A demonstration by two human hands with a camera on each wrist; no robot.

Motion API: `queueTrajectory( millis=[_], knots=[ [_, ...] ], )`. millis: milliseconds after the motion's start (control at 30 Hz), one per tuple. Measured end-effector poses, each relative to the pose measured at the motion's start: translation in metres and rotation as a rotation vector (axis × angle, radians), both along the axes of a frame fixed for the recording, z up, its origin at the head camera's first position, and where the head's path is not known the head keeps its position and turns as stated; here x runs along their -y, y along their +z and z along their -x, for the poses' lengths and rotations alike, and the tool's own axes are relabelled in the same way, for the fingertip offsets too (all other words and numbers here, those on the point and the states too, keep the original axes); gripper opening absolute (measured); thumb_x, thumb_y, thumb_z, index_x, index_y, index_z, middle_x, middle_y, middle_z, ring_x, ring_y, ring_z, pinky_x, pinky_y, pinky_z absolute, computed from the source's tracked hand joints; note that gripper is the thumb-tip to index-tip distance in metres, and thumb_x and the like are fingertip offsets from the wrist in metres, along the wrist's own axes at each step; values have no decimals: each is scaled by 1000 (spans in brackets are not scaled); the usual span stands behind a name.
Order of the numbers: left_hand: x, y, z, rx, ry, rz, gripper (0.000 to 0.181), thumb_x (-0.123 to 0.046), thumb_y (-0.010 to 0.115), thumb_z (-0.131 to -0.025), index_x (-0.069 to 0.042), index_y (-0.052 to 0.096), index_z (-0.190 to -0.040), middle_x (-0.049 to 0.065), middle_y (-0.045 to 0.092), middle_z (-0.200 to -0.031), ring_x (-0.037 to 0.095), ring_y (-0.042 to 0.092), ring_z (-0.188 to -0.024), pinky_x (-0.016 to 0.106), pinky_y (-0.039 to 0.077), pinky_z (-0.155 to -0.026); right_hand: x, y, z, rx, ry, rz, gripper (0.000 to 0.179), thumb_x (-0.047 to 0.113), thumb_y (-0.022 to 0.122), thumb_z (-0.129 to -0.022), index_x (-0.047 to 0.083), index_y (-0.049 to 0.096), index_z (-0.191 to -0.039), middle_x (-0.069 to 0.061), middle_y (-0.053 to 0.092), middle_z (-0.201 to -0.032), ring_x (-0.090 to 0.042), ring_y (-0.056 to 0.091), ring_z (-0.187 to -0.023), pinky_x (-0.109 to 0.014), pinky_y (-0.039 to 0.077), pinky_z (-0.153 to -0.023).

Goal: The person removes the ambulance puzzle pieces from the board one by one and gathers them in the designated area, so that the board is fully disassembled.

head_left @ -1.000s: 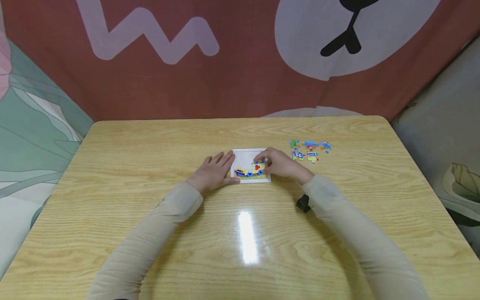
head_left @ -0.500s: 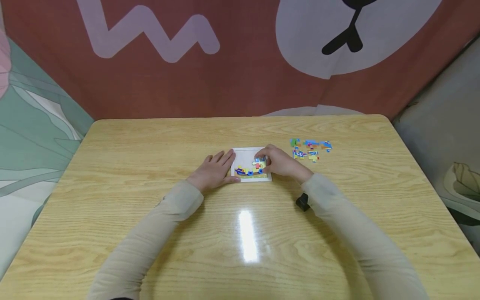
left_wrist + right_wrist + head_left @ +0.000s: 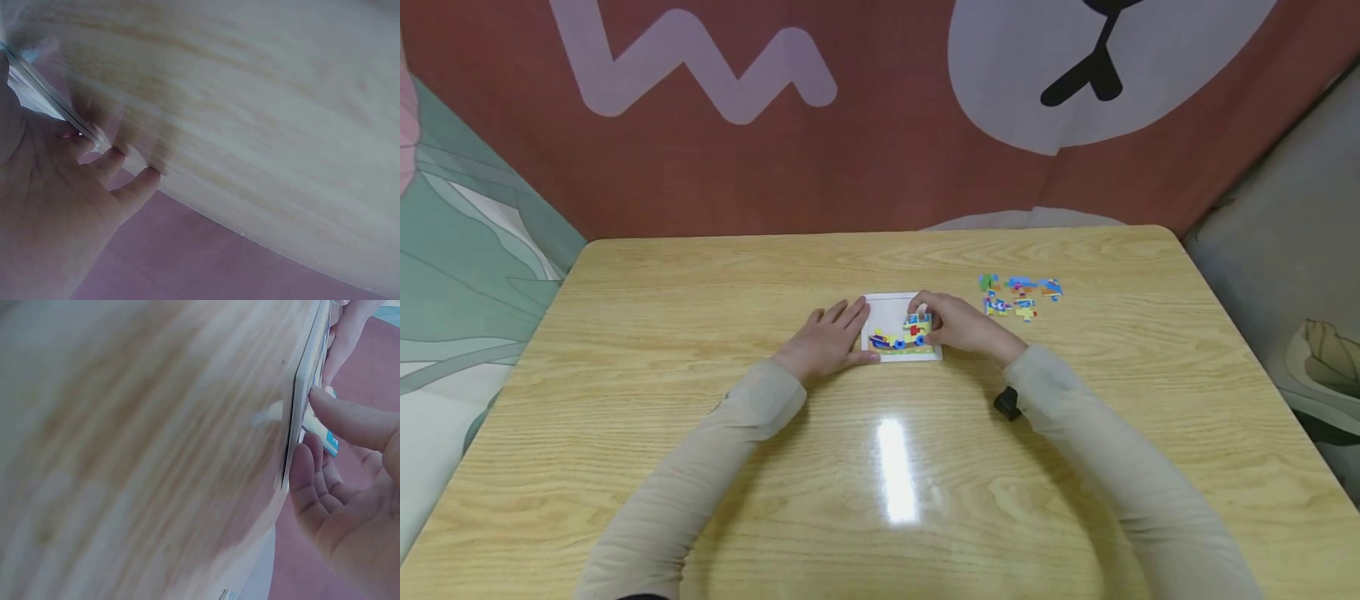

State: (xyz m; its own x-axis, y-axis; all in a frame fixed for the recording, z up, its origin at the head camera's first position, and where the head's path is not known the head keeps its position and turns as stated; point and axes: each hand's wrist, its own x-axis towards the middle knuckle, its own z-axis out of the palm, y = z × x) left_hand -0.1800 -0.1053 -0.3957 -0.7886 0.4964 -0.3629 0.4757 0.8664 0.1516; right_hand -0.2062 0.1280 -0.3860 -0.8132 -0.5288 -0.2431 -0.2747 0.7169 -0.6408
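A white-rimmed puzzle tray (image 3: 887, 297) lies in the middle of the table, with joined pieces along its lower part showing a colourful vehicle picture. My left hand (image 3: 822, 346) rests with spread, straight fingers at the tray's left edge; in the left wrist view its fingertips (image 3: 147, 177) touch the tabletop. Over the tray's right side, my right hand (image 3: 957, 323) pinches a yellow, red and blue puzzle piece (image 3: 916, 323) between thumb and fingers. From the right wrist, that puzzle piece (image 3: 330, 442) stands tilted up from the tray, partly hidden by the fingers.
Several loose puzzle pieces (image 3: 1021, 285) lie on the table to the right, beyond my right hand. A small black object (image 3: 1006, 403) is at the right wrist, under the sleeve. The wooden table (image 3: 820, 500) ends at a reddish patterned wall covering (image 3: 880, 167).
The puzzle piece in my right hand shifts and tilts slightly over the tray's right side, and more of it shows. The left hand stays at the tray's edge.
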Motion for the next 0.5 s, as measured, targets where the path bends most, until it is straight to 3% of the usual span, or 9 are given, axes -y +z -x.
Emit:
queueTrajectory(
  millis=[333,500],
  knots=[
    [0,0,1,6,-1,9,85,-62,34,-96,-10,4,-155,5,0,-163,32,9,-150,54,16,-120,-1,0,0,-7,14,3,34,-2,66,-86,9,54,-116,-13,57,-100,-21,49,-83,-30,42,-74],
    [0,-1,1,3,-1,11,84,-62,33,-96,-10,3,-155,5,0,-163,32,9,-150,54,16,-120,-2,-1,0,-28,37,-2,34,-2,65,-86,9,54,-116,-16,58,-108,-23,52,-87,-34,45,-78]
  ],
)
